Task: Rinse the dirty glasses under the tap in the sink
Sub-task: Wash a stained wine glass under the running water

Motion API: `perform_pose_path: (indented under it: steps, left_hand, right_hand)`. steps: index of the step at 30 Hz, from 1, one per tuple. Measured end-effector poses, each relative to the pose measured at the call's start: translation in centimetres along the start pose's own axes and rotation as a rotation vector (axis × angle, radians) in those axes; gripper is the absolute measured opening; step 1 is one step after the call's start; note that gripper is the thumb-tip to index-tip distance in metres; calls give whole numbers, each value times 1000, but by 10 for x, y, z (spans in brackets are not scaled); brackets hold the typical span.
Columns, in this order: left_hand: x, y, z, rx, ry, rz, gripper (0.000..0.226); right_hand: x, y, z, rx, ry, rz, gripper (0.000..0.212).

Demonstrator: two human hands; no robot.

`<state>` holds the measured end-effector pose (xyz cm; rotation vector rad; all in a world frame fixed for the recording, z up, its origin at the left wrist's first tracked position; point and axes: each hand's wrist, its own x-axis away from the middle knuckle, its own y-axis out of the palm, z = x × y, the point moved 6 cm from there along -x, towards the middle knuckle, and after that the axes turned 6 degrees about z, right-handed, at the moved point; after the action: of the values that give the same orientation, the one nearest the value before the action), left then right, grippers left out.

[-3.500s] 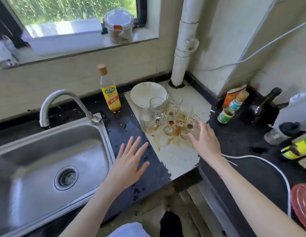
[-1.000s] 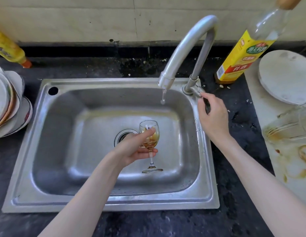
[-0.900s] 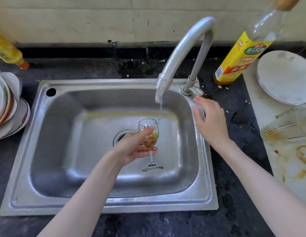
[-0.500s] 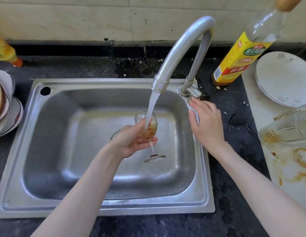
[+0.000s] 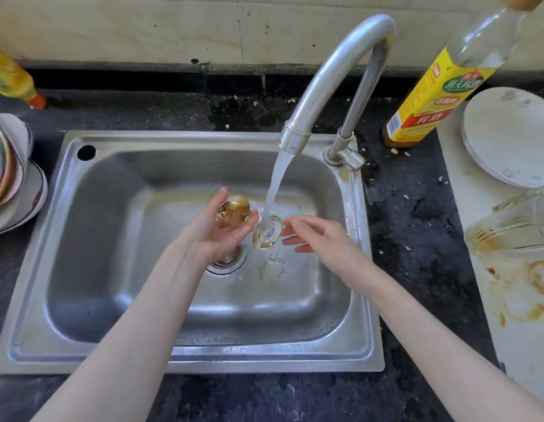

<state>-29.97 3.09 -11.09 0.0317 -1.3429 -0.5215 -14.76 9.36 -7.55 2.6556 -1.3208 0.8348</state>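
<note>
**Reader:** Both our hands, where are they and what do they hold?

**Describer:** Our left hand (image 5: pixel 217 231) is curled round the bowl of a small stemmed glass (image 5: pixel 237 213), held on its side low over the sink (image 5: pixel 203 356). Our right hand (image 5: pixel 317 237) holds nothing. Its fingers are straight and spread, just beside the glass's round foot (image 5: pixel 267 233) and apart from it.

**Reader:** How far along are we?

**Describer:** Early, we judge. Water is running from the tap (image 5: pixel 331 77), and the stream (image 5: pixel 276 184) lands on the foot, between our two hands. The bowl looks amber-tinted, so this glass seems not yet clean. To the right of our right hand, more clear glassware (image 5: pixel 514 222) lies on a pale board (image 5: pixel 508 300) marked with brown rings and smears. We cannot tell how many pieces are there. All of that is left to do.

**Reader:** And the materials, from nearest outward?

**Describer:** Nearest is the sink's flat, dull steel rim, then a smooth basin beaded with droplets, with a round strainer drain (image 5: pixel 226 260) under our left hand. The glass is thin and clear. Around the sink is a dark, speckled stone counter (image 5: pixel 416 214) strewn with crumbs. Beyond our hands, the curved matte metal tap arches over. Far right stand a clear bottle with a yellow label (image 5: pixel 432 102) and a round pale plate (image 5: pixel 511 135). Far left sit stacked dishes (image 5: pixel 12 184) and another yellow bottle (image 5: pixel 12 80), against a cream tiled wall (image 5: pixel 142 25).
</note>
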Motion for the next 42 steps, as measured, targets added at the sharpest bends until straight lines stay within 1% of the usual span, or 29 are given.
perform_pose_path:
  steps: [5,9,14,17,21,22,25,26,28,30,32,36,39,42]
  left_hand:
    - [-9,-10,-7,182,-115,25,60]
    - [-13,-12,-12,228,-140,59,61]
    - [-9,-6,-12,188,-75,64,48]
    - [-4,-3,-14,189,-93,52,49]
    - [-2,-3,-11,159,-82,33,54]
    - [-1,-2,-9,129,-52,28,53]
    - [5,3,-3,18,71,-4,34]
    - [8,6,-2,-6,107,-19,31]
    - [10,9,0,-95,195,-42,33]
    - [12,11,0,-188,286,-57,32]
    - [13,13,0,-243,344,-73,33]
    - [17,21,-8,-352,411,-113,55]
    - [23,20,-16,-611,543,-78,47]
    - [23,13,-22,-814,650,-53,43]
  right_hand:
    - [-1,5,6,-239,103,13,21]
    - [1,6,7,-318,151,10,20]
    - [5,6,15,-478,229,24,15]
    - [5,12,11,-538,211,-35,15]
    - [1,26,0,-459,151,-139,12]
    - [1,29,-1,-451,151,-166,13]
    - [2,37,2,-496,201,-222,21]
    - [3,38,4,-530,221,-219,20]
    - [1,35,8,-573,252,-172,15]
    - [-2,29,13,-558,250,-98,13]
    - [-3,26,16,-517,232,-61,15]
    - [-1,21,24,-291,165,-21,20]
    - [-1,15,29,-165,139,24,17]
    - [-2,8,35,-215,141,68,15]
